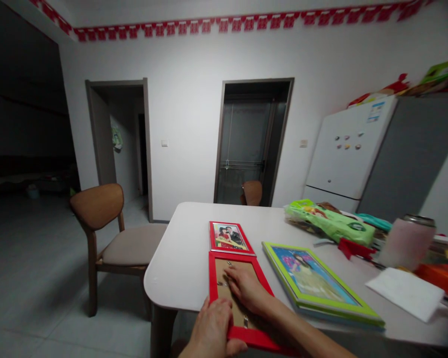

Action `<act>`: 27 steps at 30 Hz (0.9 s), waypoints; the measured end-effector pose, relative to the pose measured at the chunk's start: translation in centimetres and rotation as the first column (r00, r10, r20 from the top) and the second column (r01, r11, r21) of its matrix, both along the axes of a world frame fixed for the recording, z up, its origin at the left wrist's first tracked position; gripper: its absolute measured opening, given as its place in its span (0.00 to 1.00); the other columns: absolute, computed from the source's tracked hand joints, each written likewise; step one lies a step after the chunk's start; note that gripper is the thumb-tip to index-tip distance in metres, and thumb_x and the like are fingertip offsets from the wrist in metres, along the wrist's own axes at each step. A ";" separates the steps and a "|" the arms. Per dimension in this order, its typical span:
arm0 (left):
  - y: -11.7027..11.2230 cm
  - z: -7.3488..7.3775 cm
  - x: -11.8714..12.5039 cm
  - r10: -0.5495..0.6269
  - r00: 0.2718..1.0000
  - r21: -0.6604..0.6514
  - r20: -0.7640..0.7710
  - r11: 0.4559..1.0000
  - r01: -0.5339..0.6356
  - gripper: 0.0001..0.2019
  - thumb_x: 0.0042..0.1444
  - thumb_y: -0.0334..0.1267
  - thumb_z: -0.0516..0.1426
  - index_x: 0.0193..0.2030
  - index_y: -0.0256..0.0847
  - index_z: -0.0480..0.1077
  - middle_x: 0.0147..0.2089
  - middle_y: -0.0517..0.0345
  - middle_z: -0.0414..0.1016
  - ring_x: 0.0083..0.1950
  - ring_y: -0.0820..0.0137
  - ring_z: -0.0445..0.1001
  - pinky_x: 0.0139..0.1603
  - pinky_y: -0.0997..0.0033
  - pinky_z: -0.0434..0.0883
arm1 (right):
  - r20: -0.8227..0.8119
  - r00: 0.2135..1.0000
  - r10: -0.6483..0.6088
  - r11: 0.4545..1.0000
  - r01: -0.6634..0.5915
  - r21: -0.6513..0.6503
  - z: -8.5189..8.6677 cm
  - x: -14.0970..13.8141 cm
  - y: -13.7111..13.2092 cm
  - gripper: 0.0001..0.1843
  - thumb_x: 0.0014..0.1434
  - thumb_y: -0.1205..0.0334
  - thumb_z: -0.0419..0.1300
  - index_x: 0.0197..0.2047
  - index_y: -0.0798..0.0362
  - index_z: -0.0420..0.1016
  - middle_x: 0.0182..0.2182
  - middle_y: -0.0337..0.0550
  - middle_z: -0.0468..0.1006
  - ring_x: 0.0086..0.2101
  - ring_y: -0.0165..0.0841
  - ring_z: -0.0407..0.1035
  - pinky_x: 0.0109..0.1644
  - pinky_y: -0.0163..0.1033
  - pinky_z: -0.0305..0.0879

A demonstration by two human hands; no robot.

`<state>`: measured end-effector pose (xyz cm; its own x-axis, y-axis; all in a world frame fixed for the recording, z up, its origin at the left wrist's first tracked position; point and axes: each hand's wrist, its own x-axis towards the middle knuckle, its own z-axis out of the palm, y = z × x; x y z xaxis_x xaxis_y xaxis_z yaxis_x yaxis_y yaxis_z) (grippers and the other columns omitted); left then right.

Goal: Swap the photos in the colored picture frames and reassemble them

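A red picture frame (pixel 213 278) lies face down on the white table (pixel 186 248), its brown backing board and metal clips showing. My right hand (pixel 246 288) lies on the backing, fingers stretched toward a clip at its far left. My left hand (pixel 211 330) grips the frame's near left edge, thumb on top. Just beyond it lies a smaller red frame (pixel 229 237) with a photo facing up. To the right lies a larger green frame (pixel 313 281) holding a picture.
A wooden chair (pixel 112 233) stands left of the table. Green packets (pixel 330 221), a pink cup (pixel 406 242), white paper (pixel 405 293) and clutter fill the table's right side. A white fridge (pixel 351 149) stands behind. Two dark doorways open in the far wall.
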<state>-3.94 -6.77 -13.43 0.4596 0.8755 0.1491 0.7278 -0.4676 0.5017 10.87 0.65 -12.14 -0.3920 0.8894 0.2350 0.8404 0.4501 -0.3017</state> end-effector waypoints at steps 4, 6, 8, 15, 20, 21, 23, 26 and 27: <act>0.3 -0.8 0.2 -0.001 1.000 0.014 -0.015 1.000 0.002 0.34 0.38 0.44 0.62 0.53 0.32 0.58 0.54 0.42 0.61 0.55 0.59 0.58 0.58 0.56 0.50 | -0.057 0.966 -0.253 0.968 0.252 -0.015 -0.2 0.7 2.7 0.13 0.53 0.61 0.48 0.36 0.55 0.71 0.35 0.46 0.74 0.36 0.32 0.65 0.37 0.33 0.55; 0.4 -1.0 0.4 -0.011 0.999 0.003 -0.049 1.000 0.011 0.35 0.38 0.44 0.62 0.53 0.31 0.57 0.54 0.41 0.60 0.56 0.58 0.58 0.58 0.55 0.50 | -0.065 0.947 -0.314 0.949 0.312 -0.039 -0.5 0.7 4.0 0.12 0.51 0.60 0.50 0.31 0.55 0.72 0.31 0.45 0.74 0.32 0.32 0.66 0.33 0.33 0.55; 0.4 -1.0 0.5 -0.024 0.997 -0.007 -0.070 1.000 0.023 0.36 0.37 0.45 0.61 0.54 0.31 0.57 0.55 0.41 0.60 0.56 0.58 0.57 0.58 0.55 0.50 | -0.081 0.923 -0.377 0.926 0.373 -0.055 -0.9 0.7 5.1 0.11 0.50 0.59 0.51 0.29 0.55 0.72 0.29 0.46 0.75 0.31 0.32 0.66 0.30 0.33 0.54; 0.0 0.2 0.8 -0.011 0.994 -0.005 -0.107 1.000 0.011 0.33 0.39 0.43 0.61 0.53 0.34 0.58 0.55 0.43 0.60 0.56 0.58 0.57 0.58 0.53 0.48 | -0.231 0.880 -0.414 0.909 0.414 -0.052 -1.3 0.8 5.9 0.10 0.48 0.59 0.53 0.26 0.57 0.71 0.26 0.47 0.75 0.28 0.33 0.66 0.30 0.33 0.54; 0.0 1.5 3.7 -0.070 0.979 -0.035 -0.194 0.997 0.064 0.25 0.40 0.33 0.59 0.48 0.33 0.63 0.58 0.42 0.55 0.59 0.57 0.52 0.58 0.53 0.48 | -0.378 0.884 -0.276 0.957 0.291 -0.019 0.6 2.8 3.5 0.16 0.50 0.56 0.48 0.25 0.56 0.71 0.24 0.43 0.75 0.27 0.31 0.66 0.31 0.33 0.57; 0.0 1.5 4.1 -0.086 0.976 -0.064 -0.202 0.995 0.074 0.25 0.40 0.31 0.59 0.48 0.32 0.62 0.58 0.42 0.54 0.59 0.57 0.51 0.58 0.54 0.48 | -0.407 0.878 -0.252 0.963 0.269 -0.015 0.9 3.7 2.8 0.16 0.50 0.56 0.48 0.27 0.56 0.72 0.26 0.43 0.75 0.28 0.31 0.67 0.32 0.33 0.58; 0.0 1.5 4.4 -0.108 0.979 -0.090 -0.174 0.992 0.093 0.27 0.39 0.29 0.58 0.50 0.31 0.60 0.58 0.41 0.53 0.59 0.58 0.51 0.58 0.57 0.49 | -0.534 0.808 -0.247 0.965 0.256 -0.059 1.5 5.7 1.0 0.16 0.49 0.54 0.48 0.30 0.55 0.72 0.28 0.43 0.76 0.30 0.32 0.67 0.33 0.34 0.60; -0.1 1.7 3.7 -0.122 0.992 -0.004 -0.042 0.992 0.122 0.28 0.37 0.27 0.56 0.50 0.31 0.60 0.58 0.41 0.54 0.59 0.57 0.51 0.58 0.56 0.49 | -0.819 0.452 -0.352 0.928 0.283 -0.243 1.5 7.9 -1.9 0.16 0.46 0.53 0.52 0.34 0.55 0.70 0.27 0.42 0.75 0.27 0.31 0.67 0.29 0.34 0.61; -0.2 2.0 3.5 -0.121 0.992 0.040 0.038 0.992 0.119 0.27 0.37 0.27 0.55 0.49 0.32 0.61 0.57 0.41 0.56 0.58 0.57 0.53 0.58 0.55 0.50 | -0.874 0.300 -0.382 0.914 0.260 -0.310 1.2 8.0 -3.0 0.16 0.45 0.54 0.54 0.34 0.55 0.70 0.26 0.41 0.74 0.25 0.29 0.66 0.27 0.33 0.60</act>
<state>-0.46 -6.96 -11.42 0.5541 0.8078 0.2010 0.6448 -0.5692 0.5101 18.91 -2.32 -10.94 0.3293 0.9314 0.1549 0.0925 0.1314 -0.9870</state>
